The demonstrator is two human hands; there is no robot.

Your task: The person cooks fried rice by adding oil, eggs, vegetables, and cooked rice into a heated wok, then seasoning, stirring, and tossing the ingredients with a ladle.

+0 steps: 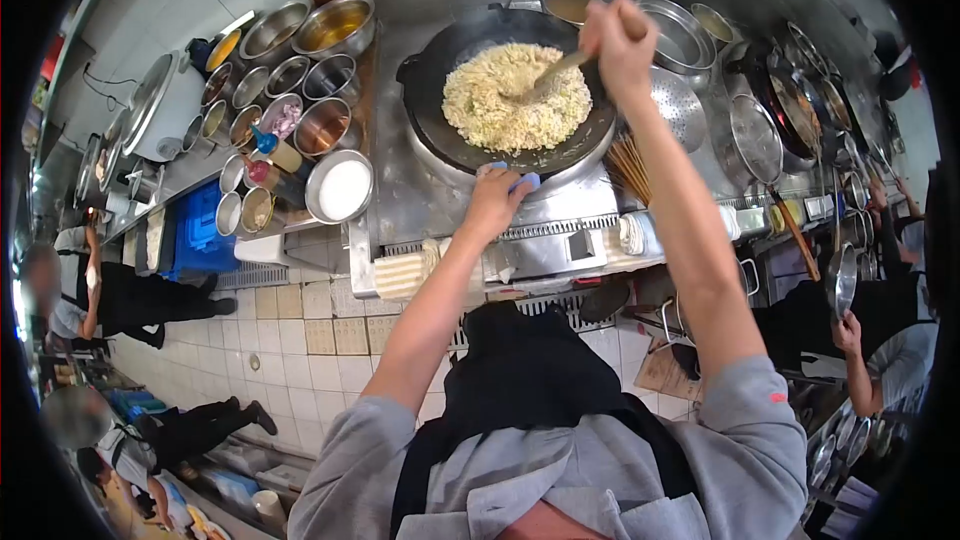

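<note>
grips a long pale wooden handle (562, 68) in closed right hand (622, 45), slanting into yellow-white rice (515, 118) inside a black metal wok (428, 112); with half-curled left hand (488, 205), holds its near rim through blue cloth (525, 183), probably against heat.

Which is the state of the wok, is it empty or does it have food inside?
Not empty: a mound of rice-like food covers the middle of the wok.

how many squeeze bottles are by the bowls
2: a blue-topped bottle among the metal bowls to the left of the wok, and a red-topped bottle right beside it. Others may be hidden behind the bowls.
</note>
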